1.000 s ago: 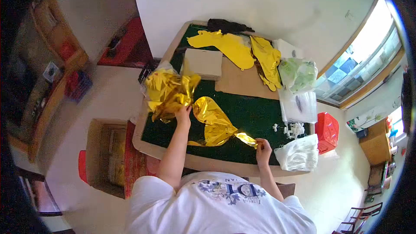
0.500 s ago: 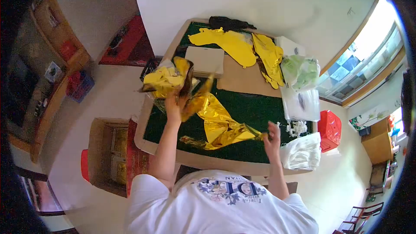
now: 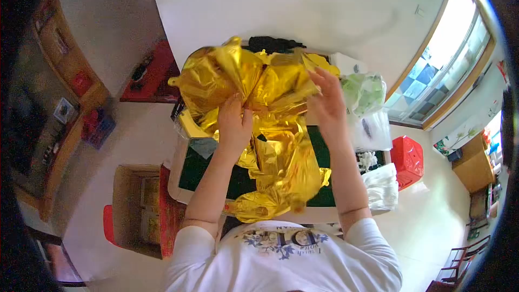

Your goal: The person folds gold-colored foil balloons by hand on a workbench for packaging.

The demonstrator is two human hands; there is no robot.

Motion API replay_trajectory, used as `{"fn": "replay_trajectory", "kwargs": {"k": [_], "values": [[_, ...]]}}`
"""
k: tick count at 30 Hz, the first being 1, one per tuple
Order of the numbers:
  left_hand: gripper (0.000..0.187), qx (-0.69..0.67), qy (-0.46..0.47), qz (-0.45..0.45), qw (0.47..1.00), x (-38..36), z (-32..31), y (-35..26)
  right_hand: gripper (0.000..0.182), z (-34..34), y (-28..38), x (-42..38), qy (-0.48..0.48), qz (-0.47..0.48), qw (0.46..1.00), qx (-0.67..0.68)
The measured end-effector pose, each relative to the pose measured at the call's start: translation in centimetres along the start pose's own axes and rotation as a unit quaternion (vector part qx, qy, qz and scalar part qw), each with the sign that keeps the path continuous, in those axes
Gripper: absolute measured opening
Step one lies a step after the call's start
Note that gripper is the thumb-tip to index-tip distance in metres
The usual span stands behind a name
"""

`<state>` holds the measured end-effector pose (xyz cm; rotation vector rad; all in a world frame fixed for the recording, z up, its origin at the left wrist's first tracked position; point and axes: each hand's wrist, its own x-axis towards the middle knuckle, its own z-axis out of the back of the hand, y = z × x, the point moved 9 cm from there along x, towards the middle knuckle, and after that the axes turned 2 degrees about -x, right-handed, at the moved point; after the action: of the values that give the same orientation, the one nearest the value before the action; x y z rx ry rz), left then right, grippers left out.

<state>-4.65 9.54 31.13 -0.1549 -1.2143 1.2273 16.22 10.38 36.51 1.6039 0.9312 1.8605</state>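
A large, crumpled gold foil balloon (image 3: 216, 78) rises in front of me, spreading over the table's middle and hiding much of what lies behind. My left hand (image 3: 233, 127) is closed on its lower middle, fingers pinching the gathered foil. Beside the balloon's right edge is my right hand (image 3: 330, 100), its fingers spread and slightly blurred; whether they touch the foil is hard to see. More gold foil (image 3: 286, 165) hangs below the hands down to the table's front edge, near my shirt.
On the table's right side lie a green-and-clear plastic bag (image 3: 365, 92), clear plastic packets (image 3: 373, 132), small white pieces (image 3: 367, 160) and a white plastic bundle (image 3: 381, 186). A red stool (image 3: 407, 162) stands to the right, an open cardboard box (image 3: 130, 205) to the left.
Gold foil that lay on the table and in my left hand is now lifted and spread. My right hand has moved up and away from me; my left hand has shifted right.
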Motion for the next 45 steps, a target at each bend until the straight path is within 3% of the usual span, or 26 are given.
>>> {"fn": "replay_trajectory", "kwargs": {"k": [1, 2, 4, 5, 7, 9, 11, 14, 15, 16, 17, 19, 21, 22, 23, 25, 26, 28, 29, 31, 32, 34, 38, 41, 43, 45], "values": [[0.031, 0.030, -0.026, -0.030, 0.999, 0.1, 0.6, -0.9, 0.058, 1.8, -0.7, -0.1, -0.058, -0.064, 0.993, 0.076], [0.031, 0.027, -0.026, -0.031, 0.999, 0.6, 0.8, -1.5, 0.058, 2.8, -1.3, -0.6, -0.059, -0.063, 0.994, 0.073], [0.033, 0.038, 0.010, -0.058, 0.998, 1.5, 0.4, -3.0, 0.050, 4.1, -3.1, -2.1, -0.058, -0.127, 0.987, -0.082], [0.033, 0.035, 0.011, -0.059, 0.998, 1.5, 0.2, -3.1, 0.050, 4.6, -3.3, -2.5, -0.060, -0.127, 0.986, -0.085], [0.034, 0.079, 0.020, -0.096, 0.992, 1.4, -0.6, -3.9, 0.045, 0.3, 1.9, -2.2, 0.134, 0.075, 0.978, -0.138], [0.035, 0.072, 0.041, -0.099, 0.992, 1.3, -1.0, -4.5, 0.050, 0.5, 2.0, -2.3, 0.167, 0.039, 0.977, -0.128], [0.035, 0.069, 0.061, -0.100, 0.991, 1.0, -1.6, -4.5, 0.060, -0.5, 3.9, -2.2, 0.194, -0.042, 0.972, 0.124], [0.033, -0.002, 0.114, -0.058, 0.992, 0.9, -2.4, -3.7, 0.063, -0.9, 5.4, -1.2, 0.210, -0.007, 0.969, 0.131], [0.033, -0.009, 0.178, -0.043, 0.983, 0.7, -2.8, -4.6, 0.063, -1.2, 5.6, -0.6, 0.211, -0.006, 0.969, 0.131], [0.033, -0.017, 0.243, -0.028, 0.970, 0.2, -3.5, -5.1, 0.067, -0.3, 6.2, 0.6, 0.121, 0.057, 0.987, -0.084], [0.033, -0.018, 0.243, -0.028, 0.970, 0.0, -3.7, -5.5, 0.070, 0.1, 7.2, 1.2, 0.024, 0.117, 0.948, -0.295], [0.031, -0.074, 0.277, -0.103, 0.952, -1.0, -4.4, -7.5, 0.069, 0.2, 6.2, 1.9, -0.020, 0.116, 0.962, -0.248], [0.032, -0.098, 0.273, -0.095, 0.952, -1.4, -4.1, -7.6, 0.058, -0.1, 1.9, 2.3, 0.079, -0.074, 0.972, -0.208], [0.033, -0.122, 0.269, -0.088, 0.951, -1.4, -3.9, -7.6, 0.039, 0.0, 1.2, 2.4, 0.042, -0.029, 0.988, -0.148], [0.034, -0.146, 0.264, -0.080, 0.950, -1.4, -3.7, -7.6, 0.039, 0.7, 0.7, 2.3, 0.043, -0.028, 0.987, -0.149], [0.035, -0.143, 0.281, -0.054, 0.947, -1.0, -4.1, -4.7, 0.025, -0.4, 3.6, 2.7, 0.099, 0.001, 0.915, -0.391], [0.036, -0.140, 0.299, -0.028, 0.943, -0.7, -4.2, -2.8, 0.017, 0.3, 5.5, 3.2, 0.041, 0.034, 0.907, -0.417], [0.035, -0.214, 0.287, 0.088, 0.929, 1.0, -2.5, -0.2, 0.016, 0.9, 6.9, 4.1, 0.026, 0.041, 0.901, -0.432], [0.035, -0.214, 0.286, 0.087, 0.930, 1.4, -2.0, -0.1, 0.016, 1.5, 7.3, 4.4, 0.011, 0.049, 0.894, -0.446], [0.046, -0.318, 0.077, 0.077, 0.942, 3.3, 2.4, 0.3, 0.020, 1.6, 6.8, 4.7, 0.016, 0.049, 0.884, -0.465], [0.046, -0.319, 0.075, 0.077, 0.942, 3.2, 2.5, -0.1, 0.020, 1.4, 6.2, 4.8, 0.024, 0.020, 0.871, -0.490], [0.070, -0.330, 0.016, -0.027, 0.943, 3.1, 4.1, -3.9, 0.022, 0.5, 5.5, 4.7, 0.036, 0.007, 0.810, -0.585], [0.095, -0.207, 0.032, -0.141, 0.968, 1.7, 3.6, -10.4, 0.024, -0.8, 5.9, 4.1, 0.075, 0.023, 0.812, -0.579], [0.103, -0.173, 0.034, -0.085, 0.981, 4.0, 1.6, -7.1, 0.023, -1.6, 8.4, 3.4, 0.130, 0.083, 0.842, -0.517], [0.107, -0.290, 0.105, -0.014, 0.951, 5.5, -0.2, -3.4, 0.021, -1.6, 9.6, 3.0, 0.183, 0.067, 0.876, -0.441], [0.108, -0.329, 0.161, -0.005, 0.930, 5.6, -1.0, -3.4, 0.019, -1.3, 10.5, 3.1, 0.202, 0.102, 0.889, -0.398]]}}
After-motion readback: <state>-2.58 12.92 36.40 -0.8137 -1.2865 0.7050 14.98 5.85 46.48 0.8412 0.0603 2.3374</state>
